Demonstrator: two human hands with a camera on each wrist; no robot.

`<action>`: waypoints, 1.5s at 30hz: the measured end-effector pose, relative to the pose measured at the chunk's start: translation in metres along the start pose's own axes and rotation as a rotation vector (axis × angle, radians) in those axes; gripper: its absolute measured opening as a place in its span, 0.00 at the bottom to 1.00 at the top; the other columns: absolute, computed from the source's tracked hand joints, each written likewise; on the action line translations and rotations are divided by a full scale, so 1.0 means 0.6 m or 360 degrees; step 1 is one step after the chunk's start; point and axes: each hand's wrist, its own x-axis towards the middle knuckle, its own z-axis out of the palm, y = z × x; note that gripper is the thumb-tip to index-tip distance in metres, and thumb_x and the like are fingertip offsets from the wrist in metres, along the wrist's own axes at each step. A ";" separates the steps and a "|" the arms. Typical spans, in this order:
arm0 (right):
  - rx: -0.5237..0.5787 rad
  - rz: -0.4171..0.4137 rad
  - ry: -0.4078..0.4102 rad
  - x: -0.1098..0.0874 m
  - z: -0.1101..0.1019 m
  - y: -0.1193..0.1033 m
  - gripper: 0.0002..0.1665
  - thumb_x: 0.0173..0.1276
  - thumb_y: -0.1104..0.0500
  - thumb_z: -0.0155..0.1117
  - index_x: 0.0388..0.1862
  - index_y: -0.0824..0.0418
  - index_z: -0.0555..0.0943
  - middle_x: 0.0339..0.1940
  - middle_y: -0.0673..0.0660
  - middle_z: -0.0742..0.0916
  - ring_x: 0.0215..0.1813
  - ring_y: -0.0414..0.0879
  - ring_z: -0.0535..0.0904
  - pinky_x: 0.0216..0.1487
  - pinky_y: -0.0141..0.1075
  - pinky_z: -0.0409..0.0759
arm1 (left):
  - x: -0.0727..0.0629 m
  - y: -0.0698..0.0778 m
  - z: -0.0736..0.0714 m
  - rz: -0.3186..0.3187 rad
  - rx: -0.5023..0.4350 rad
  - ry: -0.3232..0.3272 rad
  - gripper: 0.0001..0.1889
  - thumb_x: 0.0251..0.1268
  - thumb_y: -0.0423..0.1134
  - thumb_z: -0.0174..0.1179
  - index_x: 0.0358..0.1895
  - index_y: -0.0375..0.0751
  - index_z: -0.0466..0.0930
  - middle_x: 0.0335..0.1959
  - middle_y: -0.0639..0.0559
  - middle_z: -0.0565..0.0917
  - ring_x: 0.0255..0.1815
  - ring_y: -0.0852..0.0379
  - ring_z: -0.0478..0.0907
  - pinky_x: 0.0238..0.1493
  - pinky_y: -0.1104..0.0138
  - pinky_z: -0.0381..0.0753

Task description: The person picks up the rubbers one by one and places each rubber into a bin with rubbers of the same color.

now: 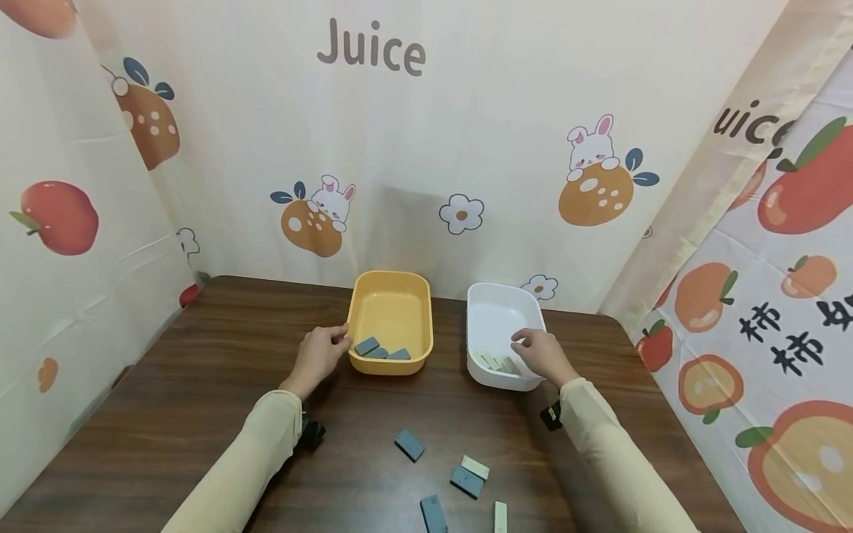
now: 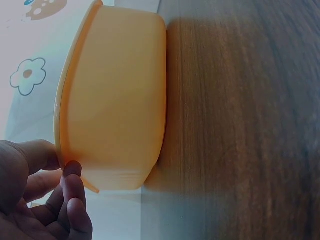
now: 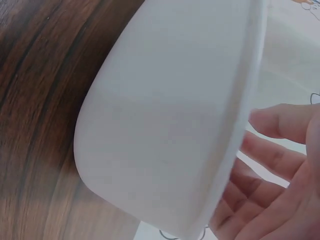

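On the left, a yellow plastic bin [image 1: 392, 311] holds three blue-grey rectangular blocks [image 1: 366, 346] at its near end. My left hand [image 1: 318, 355] is at its left side, pinching the rim between thumb and fingers in the left wrist view. To the right is a white plastic bin [image 1: 500, 303] with several pale green blocks [image 1: 496, 363] lying in its near end. Over that bin's right side reaches my right hand [image 1: 541, 352]. Its fingers are loosely bent and spread, past the rim in the right wrist view, with no block showing between them.
Nearer the front of the brown wooden table [image 1: 360, 474] lie loose blue-grey blocks [image 1: 409, 445] and pale green blocks [image 1: 500, 517]. One pale green block [image 1: 476, 466] lies against a blue-grey one [image 1: 466, 481]. A printed curtain [image 1: 413, 133] hangs behind both bins.
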 end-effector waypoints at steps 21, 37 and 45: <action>0.0077 0.0088 0.0328 -0.033 -0.025 0.022 0.17 0.71 0.58 0.56 0.49 0.69 0.82 0.39 0.68 0.86 0.35 0.53 0.79 0.32 0.38 0.74 | 0.001 0.000 0.003 -0.0003 -0.0005 0.0034 0.22 0.69 0.41 0.57 0.63 0.37 0.76 0.52 0.39 0.85 0.28 0.54 0.72 0.31 0.66 0.70; 0.0107 0.0186 0.0409 -0.051 -0.029 0.055 0.19 0.71 0.58 0.56 0.51 0.72 0.80 0.45 0.69 0.87 0.41 0.57 0.83 0.37 0.44 0.79 | 0.004 -0.001 0.004 -0.0020 -0.0011 0.0014 0.22 0.70 0.40 0.57 0.63 0.37 0.75 0.48 0.41 0.86 0.30 0.53 0.72 0.32 0.66 0.70; 0.0120 0.0234 0.0356 -0.060 -0.024 0.072 0.22 0.72 0.56 0.54 0.50 0.74 0.81 0.45 0.70 0.87 0.40 0.57 0.83 0.37 0.45 0.80 | 0.003 -0.002 0.004 -0.0013 0.0004 0.0017 0.22 0.70 0.40 0.57 0.63 0.36 0.75 0.45 0.41 0.86 0.29 0.54 0.71 0.31 0.66 0.69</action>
